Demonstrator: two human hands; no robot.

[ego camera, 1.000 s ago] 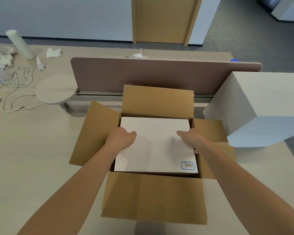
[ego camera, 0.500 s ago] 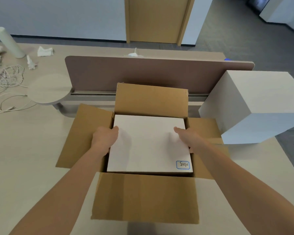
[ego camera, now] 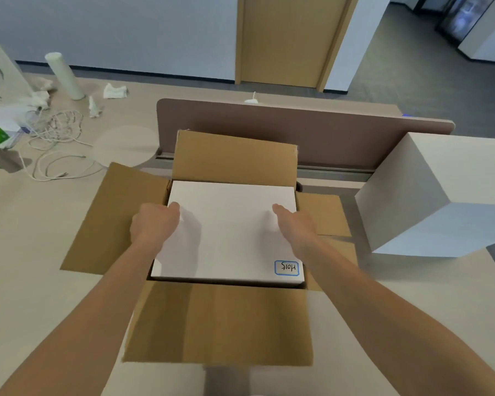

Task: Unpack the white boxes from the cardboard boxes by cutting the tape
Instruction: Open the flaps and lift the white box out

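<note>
An open cardboard box (ego camera: 220,324) stands on the light wooden table in front of me, its four flaps spread out. Inside lies a white box (ego camera: 232,232) with a small blue-framed label at its near right corner. My left hand (ego camera: 155,221) grips the white box's left edge, thumb on top and fingers hidden down in the gap. On the right edge my right hand (ego camera: 295,224) holds the same way, its fingers out of sight beside the box.
Another large white box (ego camera: 440,195) stands on the table at the right. A brown divider panel (ego camera: 297,130) runs behind the cardboard box. At the far left lie tangled white cables (ego camera: 55,138), a white roll (ego camera: 65,75) and crumpled tissues.
Both hands slid outward from the top of the white box to its left and right edges, and their fingers went down into the gaps. The view shifted slightly.
</note>
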